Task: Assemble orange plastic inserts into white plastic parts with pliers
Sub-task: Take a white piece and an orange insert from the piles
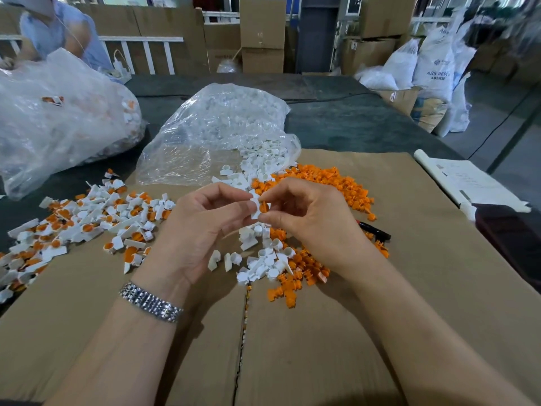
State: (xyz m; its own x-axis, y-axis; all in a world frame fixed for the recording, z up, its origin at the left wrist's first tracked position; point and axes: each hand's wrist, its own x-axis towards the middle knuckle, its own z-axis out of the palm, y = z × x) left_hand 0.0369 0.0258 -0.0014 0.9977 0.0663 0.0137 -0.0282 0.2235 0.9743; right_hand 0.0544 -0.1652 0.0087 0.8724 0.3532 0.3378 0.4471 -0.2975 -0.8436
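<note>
Above the cardboard (409, 259), we pinch a white part (255, 207) in our left hand (202, 227), fingers curled round it, while our right hand (307, 218) nips an orange insert (264, 207) against it. Loose white parts (263, 256) and orange inserts (330, 183) lie beneath; assembled pieces (87, 224) lie left, pliers (374, 231) right.
</note>
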